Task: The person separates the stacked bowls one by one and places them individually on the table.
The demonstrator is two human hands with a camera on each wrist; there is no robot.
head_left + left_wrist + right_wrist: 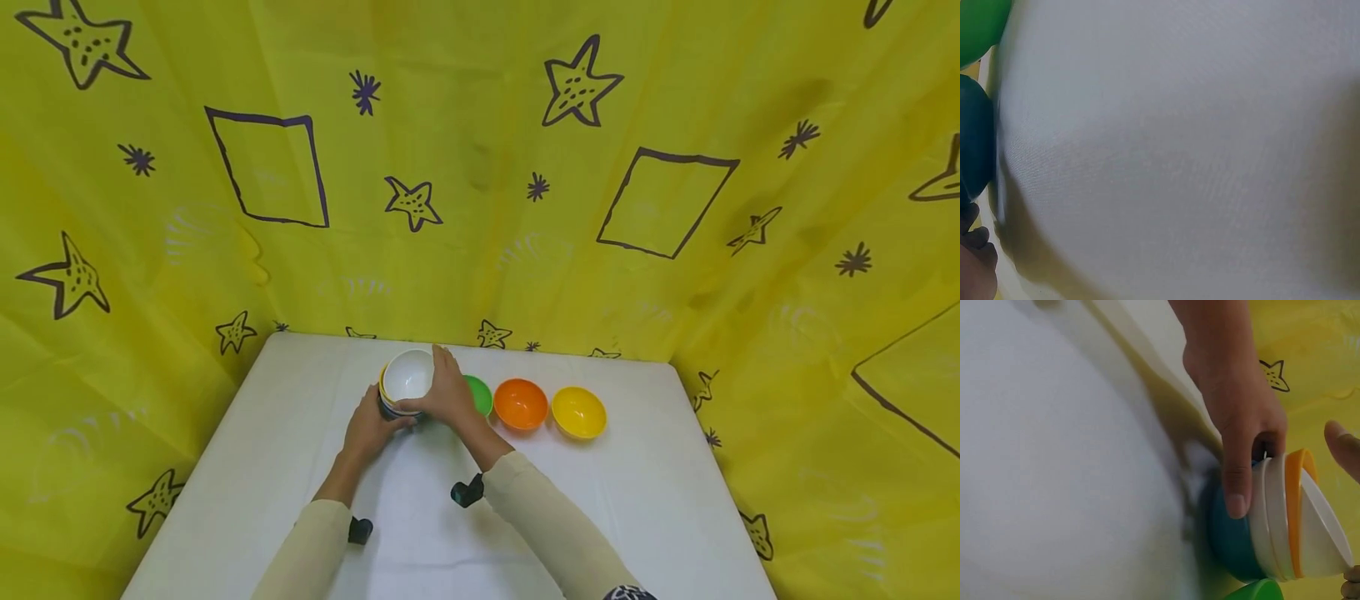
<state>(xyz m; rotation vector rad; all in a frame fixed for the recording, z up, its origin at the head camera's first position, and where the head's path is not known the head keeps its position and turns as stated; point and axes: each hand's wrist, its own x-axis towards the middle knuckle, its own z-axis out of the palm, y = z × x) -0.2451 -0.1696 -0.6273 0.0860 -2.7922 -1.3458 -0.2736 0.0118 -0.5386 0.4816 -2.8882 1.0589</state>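
Note:
A stack of nested bowls stands at the back of the table, with a blue bowl (1232, 534) at the bottom, white ones above it and an orange-yellow bowl (1295, 512) over those. My left hand (366, 429) grips the stack's side, thumb along the near face in the right wrist view. On top, a white bowl (408, 373) sits tilted inside the orange-yellow rim. My right hand (450, 392) holds this white bowl by its edge, thumb and fingers spread apart around it. In the left wrist view only part of the left hand (977, 265) shows, below the blue bowl.
Right of the stack, a green bowl (480, 397), an orange bowl (521, 405) and a yellow bowl (579, 413) stand in a row, the green partly behind my right hand. A white cloth covers the table (450, 550). Yellow patterned curtains (465, 267) enclose its back and sides.

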